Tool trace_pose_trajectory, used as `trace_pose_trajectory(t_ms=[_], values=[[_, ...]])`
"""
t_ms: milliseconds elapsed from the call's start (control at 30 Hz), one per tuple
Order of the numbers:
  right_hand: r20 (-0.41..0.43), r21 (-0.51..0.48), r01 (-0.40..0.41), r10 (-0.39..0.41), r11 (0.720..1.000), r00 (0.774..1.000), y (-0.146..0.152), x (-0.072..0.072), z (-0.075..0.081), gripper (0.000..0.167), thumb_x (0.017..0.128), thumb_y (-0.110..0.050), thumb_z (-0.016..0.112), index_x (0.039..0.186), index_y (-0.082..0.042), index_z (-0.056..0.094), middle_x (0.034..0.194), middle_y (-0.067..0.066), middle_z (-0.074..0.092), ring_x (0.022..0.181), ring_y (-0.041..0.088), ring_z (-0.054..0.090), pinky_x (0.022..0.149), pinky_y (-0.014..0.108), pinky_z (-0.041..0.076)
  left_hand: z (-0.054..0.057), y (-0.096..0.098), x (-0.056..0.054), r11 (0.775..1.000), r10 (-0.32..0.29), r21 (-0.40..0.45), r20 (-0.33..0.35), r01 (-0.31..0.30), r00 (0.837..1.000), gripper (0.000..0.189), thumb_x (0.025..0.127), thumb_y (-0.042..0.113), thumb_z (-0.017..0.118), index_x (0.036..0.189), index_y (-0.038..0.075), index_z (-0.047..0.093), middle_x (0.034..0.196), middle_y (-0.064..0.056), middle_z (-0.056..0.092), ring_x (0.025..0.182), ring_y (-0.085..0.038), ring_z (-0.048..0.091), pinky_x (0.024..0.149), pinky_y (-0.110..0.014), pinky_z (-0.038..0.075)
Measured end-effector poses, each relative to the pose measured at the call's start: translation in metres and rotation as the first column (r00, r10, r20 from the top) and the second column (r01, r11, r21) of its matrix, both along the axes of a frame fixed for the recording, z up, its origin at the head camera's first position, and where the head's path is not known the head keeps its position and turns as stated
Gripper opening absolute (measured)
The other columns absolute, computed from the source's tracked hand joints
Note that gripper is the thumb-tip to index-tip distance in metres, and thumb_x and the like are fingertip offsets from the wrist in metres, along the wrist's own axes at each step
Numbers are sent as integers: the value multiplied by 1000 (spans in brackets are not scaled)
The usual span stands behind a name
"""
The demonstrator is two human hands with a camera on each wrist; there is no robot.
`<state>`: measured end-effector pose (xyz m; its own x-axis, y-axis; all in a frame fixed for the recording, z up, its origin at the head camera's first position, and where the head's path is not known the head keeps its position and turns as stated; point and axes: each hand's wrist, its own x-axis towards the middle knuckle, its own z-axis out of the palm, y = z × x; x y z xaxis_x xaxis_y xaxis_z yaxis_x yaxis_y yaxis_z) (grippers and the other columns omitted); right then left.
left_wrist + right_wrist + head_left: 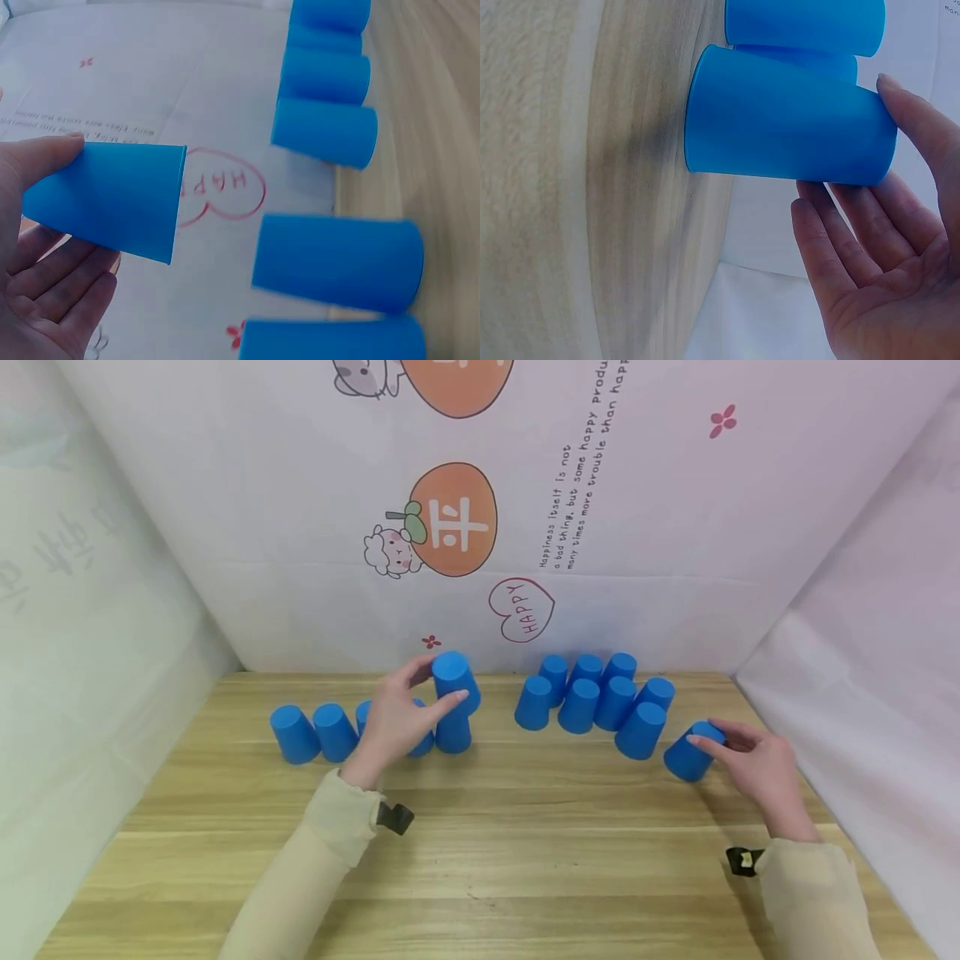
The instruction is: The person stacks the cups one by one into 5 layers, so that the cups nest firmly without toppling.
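Note:
My left hand (pixel 396 720) pinches an upside-down blue cup (pixel 454 678) between thumb and fingers. In the left wrist view that held cup (pixel 112 199) hangs up away from the tabletop. From the head, it overlaps the top of another inverted blue cup (pixel 453 735), the rightmost of the left row. My right hand (pixel 761 767) grips a second inverted blue cup (pixel 686 758) near its base, thumb on one side and fingers on the other. This cup (pixel 787 116) leans a little, low over the wooden table, beside the right group.
More inverted cups (pixel 295 735) form the left row, some hidden behind my left hand. On the right, several cups (pixel 579 707) stand close together in two uneven rows. A printed white cloth (pixel 637 610) rises behind the wooden table (pixel 525 852), with white cloth (pixel 862 635) at the sides.

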<state>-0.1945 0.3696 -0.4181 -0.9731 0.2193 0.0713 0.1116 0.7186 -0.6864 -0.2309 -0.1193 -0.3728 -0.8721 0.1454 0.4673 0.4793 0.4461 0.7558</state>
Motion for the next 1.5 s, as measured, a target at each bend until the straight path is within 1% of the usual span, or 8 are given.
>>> trace_pose_trajectory(t_ms=[100,267,567,833,967,1267,1367,1500], values=[[4,-2,0,0,1000,1000,-1,0,1,81,91,-60,69,144,-1,56,137,30,56,124,47,54,88,55,51,4,-21,2,999,49,-9,-13,-49,999,58,89,39,81,137,12,61,133,-4,65,121,-25,62,103,-53,47],[0,7,-6,6,1000,1000,0,0,1,79,91,-59,69,144,-2,56,136,29,58,122,46,55,83,46,53,8,-56,7,991,131,-35,-41,-132,991,61,89,39,81,137,8,62,133,-9,66,119,-30,63,102,-53,48],[1,8,-12,12,1000,1000,1,0,-1,79,91,-59,69,145,-3,56,136,29,58,122,45,54,79,36,50,1,-118,12,957,289,-13,-77,-291,954,57,88,26,83,133,-3,63,125,-22,67,113,-39,65,98,-55,50],[9,2,-7,7,1000,1000,4,-1,-4,80,91,-59,69,147,-4,54,136,29,58,123,47,53,81,42,51,-3,-158,22,927,374,-2,78,-375,924,65,92,36,78,142,0,57,134,-22,62,121,-40,60,101,-56,47],[-1,12,-8,8,1000,1000,4,-1,-4,79,91,-59,69,146,-4,56,135,28,59,121,45,55,78,35,50,-8,-169,24,919,389,5,141,-394,910,69,92,37,77,145,-1,53,138,-23,59,124,-42,58,103,-57,45],[3,2,-3,3,1000,1000,3,0,-3,80,91,-59,69,146,-3,55,138,28,57,124,46,53,88,54,51,-14,-173,25,914,405,-42,176,-404,897,80,92,44,76,147,-6,48,136,-29,57,124,-45,57,101,-58,46],[2,-2,-10,10,1000,1000,3,1,-3,80,90,-58,70,146,-3,55,138,29,56,124,47,53,85,47,54,-16,-174,25,913,407,-41,176,-407,896,79,91,45,76,146,-6,49,136,-28,58,123,-44,58,102,-57,46],[-28,22,-44,44,999,999,2,1,-3,79,89,-54,75,144,0,55,136,31,57,121,49,56,72,18,50,-17,-175,25,913,407,-39,179,-407,896,79,91,46,76,146,-5,50,135,-27,59,123,-43,58,102,-57,46]])
